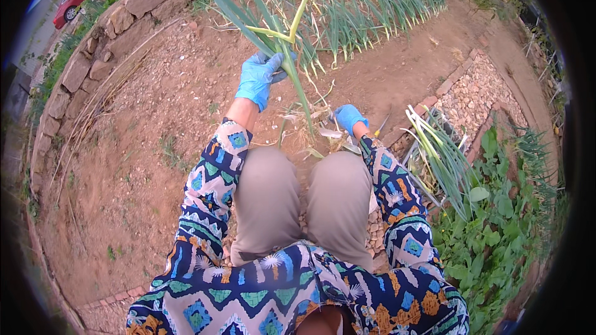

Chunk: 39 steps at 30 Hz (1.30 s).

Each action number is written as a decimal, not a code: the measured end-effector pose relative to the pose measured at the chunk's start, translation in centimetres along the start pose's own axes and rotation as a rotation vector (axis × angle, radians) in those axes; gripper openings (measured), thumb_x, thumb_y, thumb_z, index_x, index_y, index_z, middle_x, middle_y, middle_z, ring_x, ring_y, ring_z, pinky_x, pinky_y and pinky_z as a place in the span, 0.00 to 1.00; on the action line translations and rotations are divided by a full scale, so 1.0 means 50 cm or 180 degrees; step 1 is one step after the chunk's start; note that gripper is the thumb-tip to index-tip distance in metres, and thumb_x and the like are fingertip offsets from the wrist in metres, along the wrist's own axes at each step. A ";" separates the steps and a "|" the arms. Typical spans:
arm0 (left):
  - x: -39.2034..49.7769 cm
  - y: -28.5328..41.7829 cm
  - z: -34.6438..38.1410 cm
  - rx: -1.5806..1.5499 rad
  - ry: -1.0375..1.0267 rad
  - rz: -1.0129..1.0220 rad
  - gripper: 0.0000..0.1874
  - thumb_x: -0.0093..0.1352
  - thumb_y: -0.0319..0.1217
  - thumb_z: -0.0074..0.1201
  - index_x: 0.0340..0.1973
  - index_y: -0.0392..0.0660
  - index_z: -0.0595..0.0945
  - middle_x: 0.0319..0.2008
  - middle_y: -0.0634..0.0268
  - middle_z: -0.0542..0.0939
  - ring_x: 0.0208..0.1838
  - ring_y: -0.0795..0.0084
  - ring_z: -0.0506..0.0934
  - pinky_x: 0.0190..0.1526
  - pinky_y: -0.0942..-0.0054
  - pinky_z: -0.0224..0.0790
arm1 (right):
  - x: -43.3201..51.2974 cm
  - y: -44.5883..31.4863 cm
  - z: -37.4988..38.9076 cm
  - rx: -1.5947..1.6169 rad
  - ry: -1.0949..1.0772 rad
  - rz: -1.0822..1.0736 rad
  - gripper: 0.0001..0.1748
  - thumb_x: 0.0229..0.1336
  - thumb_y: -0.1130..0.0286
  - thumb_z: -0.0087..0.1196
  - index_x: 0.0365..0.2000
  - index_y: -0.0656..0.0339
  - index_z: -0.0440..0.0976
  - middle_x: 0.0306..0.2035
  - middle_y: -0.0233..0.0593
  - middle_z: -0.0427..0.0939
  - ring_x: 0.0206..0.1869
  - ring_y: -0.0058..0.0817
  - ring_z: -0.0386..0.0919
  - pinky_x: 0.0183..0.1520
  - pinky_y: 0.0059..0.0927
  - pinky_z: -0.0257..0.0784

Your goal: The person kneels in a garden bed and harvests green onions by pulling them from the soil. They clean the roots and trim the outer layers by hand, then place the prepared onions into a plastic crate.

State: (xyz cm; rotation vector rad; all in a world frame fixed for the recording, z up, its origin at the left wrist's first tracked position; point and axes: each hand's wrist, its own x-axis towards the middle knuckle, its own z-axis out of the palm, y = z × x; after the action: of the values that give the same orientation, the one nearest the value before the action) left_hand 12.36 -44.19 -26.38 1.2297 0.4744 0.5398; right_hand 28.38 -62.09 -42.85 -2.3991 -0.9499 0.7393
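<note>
My left hand (261, 77), in a blue disposable glove, grips a green onion (294, 79) around its leafy stalk. The stem slants down toward my knees, while long leaves and a yellowed, bent leaf (300, 14) stick up above the glove. Low in front of my right knee is my right hand (349, 118), gloved the same way. Its fingers are turned away beside dry onion peelings (321, 123), so whether it pinches anything is hidden. More husks and stringy roots lie on the soil between the two hands.
Trimmed green onions (440, 149) lie on a crate at my right. A slim tool with a yellow handle (378, 132) rests near my right wrist. Ahead stand rows of growing onions (363, 18). A stone wall (77, 72) curves along the left; leafy greens (489, 237) grow at right.
</note>
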 end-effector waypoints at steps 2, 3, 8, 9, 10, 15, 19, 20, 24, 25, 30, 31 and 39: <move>0.006 -0.004 -0.005 0.0093 0.0064 -0.0024 0.12 0.65 0.32 0.49 0.43 0.41 0.75 0.39 0.62 0.78 0.40 0.73 0.77 0.39 0.75 0.71 | -0.006 0.022 -0.002 -0.1781 -0.0601 -0.0036 0.19 0.47 0.59 0.54 0.38 0.59 0.76 0.37 0.48 0.76 0.38 0.38 0.75 0.45 0.32 0.69; 0.008 -0.007 -0.008 0.0143 0.0092 -0.0046 0.12 0.65 0.32 0.49 0.42 0.41 0.75 0.38 0.62 0.78 0.39 0.73 0.77 0.38 0.75 0.72 | -0.019 -0.001 -0.014 -0.1315 0.0038 -0.0284 0.22 0.47 0.59 0.54 0.42 0.60 0.73 0.41 0.49 0.74 0.42 0.37 0.74 0.47 0.32 0.68; -0.005 -0.012 -0.014 -0.0029 -0.0057 0.0030 0.11 0.64 0.32 0.50 0.39 0.39 0.76 0.31 0.64 0.77 0.33 0.75 0.76 0.34 0.73 0.75 | -0.086 -0.273 -0.114 0.2403 -0.0544 -0.1637 0.23 0.55 0.64 0.50 0.49 0.67 0.65 0.39 0.41 0.73 0.44 0.29 0.72 0.45 0.29 0.69; 0.003 -0.010 -0.006 -0.0072 -0.0120 0.0105 0.11 0.64 0.32 0.51 0.38 0.39 0.76 0.30 0.64 0.77 0.33 0.75 0.75 0.33 0.73 0.75 | -0.083 -0.285 -0.108 0.2686 -0.0563 -0.1423 0.22 0.56 0.65 0.49 0.48 0.66 0.66 0.38 0.40 0.73 0.42 0.28 0.72 0.42 0.27 0.70; 0.002 -0.007 0.003 -0.0215 0.0022 0.0171 0.09 0.64 0.31 0.52 0.35 0.39 0.77 0.29 0.65 0.77 0.30 0.76 0.75 0.31 0.75 0.74 | -0.080 -0.294 -0.099 0.2972 -0.0586 -0.1212 0.20 0.56 0.66 0.48 0.47 0.66 0.66 0.36 0.39 0.74 0.39 0.26 0.72 0.40 0.25 0.70; 0.006 -0.023 0.032 -0.0369 0.0306 0.0199 0.08 0.63 0.30 0.52 0.35 0.39 0.78 0.25 0.68 0.76 0.26 0.79 0.73 0.29 0.78 0.72 | -0.063 -0.268 -0.080 0.3757 -0.0030 -0.0942 0.12 0.59 0.70 0.44 0.42 0.65 0.69 0.31 0.35 0.74 0.30 0.19 0.72 0.32 0.19 0.69; -0.006 -0.033 0.009 -0.0645 0.0043 -0.0308 0.11 0.65 0.30 0.47 0.42 0.42 0.76 0.27 0.69 0.76 0.26 0.80 0.72 0.30 0.79 0.71 | -0.067 -0.290 -0.068 0.4096 0.0431 -0.1227 0.12 0.58 0.71 0.47 0.42 0.63 0.69 0.30 0.32 0.73 0.26 0.16 0.69 0.28 0.17 0.67; -0.004 -0.040 -0.004 -0.0892 -0.0119 -0.0541 0.12 0.66 0.31 0.45 0.44 0.42 0.75 0.27 0.69 0.76 0.27 0.80 0.73 0.30 0.80 0.71 | -0.069 -0.298 -0.071 0.4227 0.0418 -0.1273 0.13 0.57 0.71 0.47 0.43 0.63 0.69 0.28 0.30 0.72 0.25 0.15 0.67 0.27 0.17 0.65; 0.022 -0.153 -0.036 -0.1574 -0.0086 -0.1548 0.12 0.68 0.35 0.40 0.39 0.42 0.75 0.26 0.67 0.76 0.25 0.80 0.72 0.28 0.79 0.70 | -0.092 -0.283 -0.093 0.4303 0.0658 -0.1310 0.15 0.58 0.70 0.48 0.46 0.62 0.67 0.25 0.25 0.67 0.21 0.13 0.61 0.22 0.16 0.60; 0.034 -0.171 -0.062 -0.1676 -0.0028 -0.1733 0.12 0.68 0.36 0.40 0.37 0.43 0.75 0.27 0.67 0.77 0.25 0.80 0.72 0.27 0.79 0.70 | -0.096 -0.291 -0.104 0.4266 0.0753 -0.1368 0.16 0.58 0.70 0.47 0.46 0.62 0.67 0.25 0.25 0.66 0.20 0.12 0.60 0.21 0.15 0.59; 0.014 -0.205 -0.124 -0.0344 -0.0007 -0.2348 0.13 0.69 0.36 0.36 0.30 0.44 0.74 0.22 0.68 0.75 0.17 0.81 0.68 0.19 0.81 0.66 | -0.091 -0.283 -0.102 0.3976 0.0460 -0.0699 0.14 0.55 0.66 0.52 0.41 0.62 0.72 0.22 0.28 0.71 0.19 0.15 0.67 0.20 0.17 0.64; 0.005 -0.206 -0.114 0.0141 -0.0061 -0.2504 0.13 0.69 0.36 0.36 0.30 0.44 0.74 0.22 0.69 0.75 0.15 0.81 0.67 0.17 0.82 0.64 | -0.082 -0.269 -0.094 0.3941 0.0568 -0.0664 0.14 0.55 0.67 0.53 0.40 0.62 0.72 0.24 0.30 0.73 0.20 0.16 0.68 0.21 0.18 0.65; 0.014 -0.264 -0.214 -0.0505 0.1579 -0.2364 0.15 0.69 0.34 0.34 0.50 0.47 0.68 0.35 0.62 0.74 0.27 0.71 0.72 0.26 0.72 0.69 | -0.056 -0.256 -0.071 0.3671 0.0908 -0.0864 0.11 0.53 0.72 0.53 0.38 0.65 0.73 0.31 0.33 0.77 0.26 0.16 0.72 0.25 0.17 0.68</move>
State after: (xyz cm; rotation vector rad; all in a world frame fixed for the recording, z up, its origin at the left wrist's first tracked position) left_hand 8.10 -38.97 -41.99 0.6785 1.2200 0.2240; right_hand 22.74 -56.43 -31.89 -1.2800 -0.4786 0.5733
